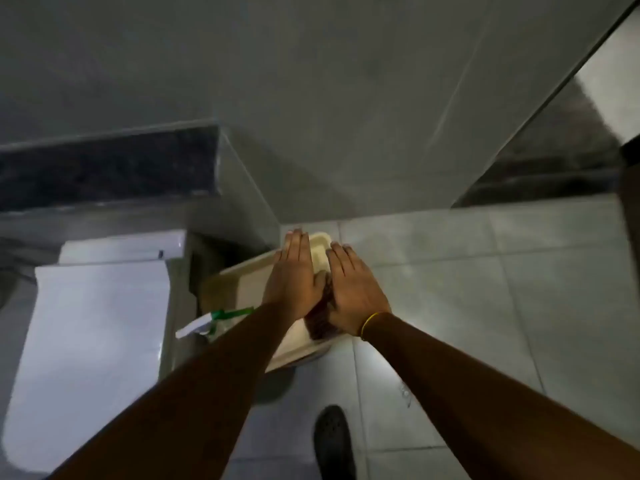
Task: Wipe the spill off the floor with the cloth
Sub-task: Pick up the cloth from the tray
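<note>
Both forearms reach forward from the bottom edge, above a dark shoe (334, 441) on the pale tiled floor (485, 289). Between the two hands lies a dark reddish-brown cloth (320, 322), at the near right corner of a cream tray (242, 282) that sits in the corner where wall meets floor. Left hand (294, 275) lies flat, fingers straight and together, over the tray's raised far rim. Right hand (349, 289), with a yellow band (369, 323) at the wrist, is also flat, fingers spread narrow, its palm on the cloth; neither hand grips anything. A white spray bottle (204, 323) with a green part pokes out at the tray's near left edge, beside a white toilet (93, 323).
</note>
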